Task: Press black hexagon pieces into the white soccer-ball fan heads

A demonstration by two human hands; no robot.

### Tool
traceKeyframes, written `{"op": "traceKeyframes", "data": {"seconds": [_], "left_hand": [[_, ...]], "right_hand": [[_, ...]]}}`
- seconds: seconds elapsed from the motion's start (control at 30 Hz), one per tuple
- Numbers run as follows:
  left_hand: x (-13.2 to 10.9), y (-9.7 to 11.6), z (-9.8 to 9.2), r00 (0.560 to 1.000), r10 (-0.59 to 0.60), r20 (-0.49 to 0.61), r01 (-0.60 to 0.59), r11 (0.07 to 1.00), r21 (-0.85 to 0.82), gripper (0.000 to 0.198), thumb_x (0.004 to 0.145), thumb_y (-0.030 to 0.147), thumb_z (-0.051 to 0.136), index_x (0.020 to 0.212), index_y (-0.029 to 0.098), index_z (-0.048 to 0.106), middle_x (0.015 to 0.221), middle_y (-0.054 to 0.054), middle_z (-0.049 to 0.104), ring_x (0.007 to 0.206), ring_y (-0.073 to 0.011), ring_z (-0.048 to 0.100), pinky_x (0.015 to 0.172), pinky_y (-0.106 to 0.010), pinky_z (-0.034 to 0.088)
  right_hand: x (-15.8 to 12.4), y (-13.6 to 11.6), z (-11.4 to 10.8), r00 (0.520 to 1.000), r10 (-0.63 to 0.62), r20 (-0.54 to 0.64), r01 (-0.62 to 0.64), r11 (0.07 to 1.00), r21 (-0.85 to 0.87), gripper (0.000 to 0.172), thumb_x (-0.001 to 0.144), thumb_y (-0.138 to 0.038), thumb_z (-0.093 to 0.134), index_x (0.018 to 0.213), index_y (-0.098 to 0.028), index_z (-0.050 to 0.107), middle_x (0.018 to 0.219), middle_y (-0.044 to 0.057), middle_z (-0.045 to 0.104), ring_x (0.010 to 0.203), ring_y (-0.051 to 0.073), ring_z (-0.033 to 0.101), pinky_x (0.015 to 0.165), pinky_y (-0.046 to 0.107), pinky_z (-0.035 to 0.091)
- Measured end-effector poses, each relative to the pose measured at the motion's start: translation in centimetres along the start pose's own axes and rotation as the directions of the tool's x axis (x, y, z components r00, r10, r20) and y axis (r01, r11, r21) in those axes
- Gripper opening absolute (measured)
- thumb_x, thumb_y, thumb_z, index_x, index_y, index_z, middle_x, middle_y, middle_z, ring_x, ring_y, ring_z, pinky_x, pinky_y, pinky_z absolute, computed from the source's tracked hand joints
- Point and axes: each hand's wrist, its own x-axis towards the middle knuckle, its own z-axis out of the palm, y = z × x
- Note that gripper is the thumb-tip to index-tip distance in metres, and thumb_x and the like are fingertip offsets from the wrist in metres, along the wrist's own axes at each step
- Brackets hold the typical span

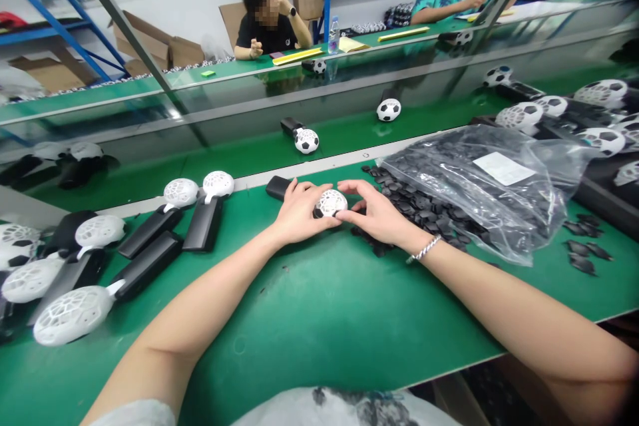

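Note:
A white soccer-ball-shaped piece with openwork panels and a few black patches is between my hands, over the green bench. My left hand is wrapped round its left side, and a black handle sticks out behind that hand. At the ball's right edge my right hand has thumb and fingers curled, the thumb tip touching the ball. Whether a small part sits in those fingers is hidden. Just right of it lies a heap of small black pieces, partly under a clear plastic bag of more black pieces.
White openwork balls on black handles lie at the left. More balls are piled at the right. Beyond a ledge, a green conveyor belt carries patched balls. Two people sit across it. A water bottle stands there.

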Motion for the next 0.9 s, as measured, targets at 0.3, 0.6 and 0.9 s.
{"op": "traceKeyframes", "data": {"seconds": [0.3,0.6,0.9], "left_hand": [[0.0,0.0,0.0,0.998,0.061,-0.004,-0.061,0.998,-0.020,0.067,0.067,0.054,0.062,0.123,0.020,0.046,0.116,-0.007,0.057,0.113,-0.0268,0.043,0.108,-0.051,0.013],[-0.1,-1.5,-1.0,0.995,0.026,0.094,-0.013,0.990,-0.140,0.067,0.068,0.032,0.066,0.127,0.019,0.038,0.143,-0.012,0.029,0.137,-0.0322,0.007,0.108,-0.053,0.017],[-0.1,-1.4,0.2,0.994,0.107,0.031,-0.094,0.953,-0.289,0.054,0.065,0.018,0.063,0.116,0.020,0.045,0.140,-0.011,0.034,0.138,-0.0276,0.009,0.109,-0.048,0.020]], "right_hand": [[1.4,0.8,-1.2,0.994,0.024,0.111,-0.025,1.000,0.010,0.028,0.077,-0.032,0.058,0.102,-0.020,0.056,0.104,0.005,0.063,0.092,0.018,0.060,0.081,0.034,0.050],[8.4,4.6,-6.6,0.989,0.142,-0.042,-0.127,0.669,-0.733,0.015,0.077,-0.023,0.058,0.083,-0.016,0.069,0.088,0.012,0.068,0.081,0.024,0.061,0.072,0.032,0.044],[4.9,2.3,-5.4,0.985,0.121,0.120,0.022,0.610,-0.792,0.008,0.078,-0.025,0.059,0.077,-0.019,0.064,0.075,0.006,0.066,0.069,0.020,0.059,0.058,0.027,0.037]]}}
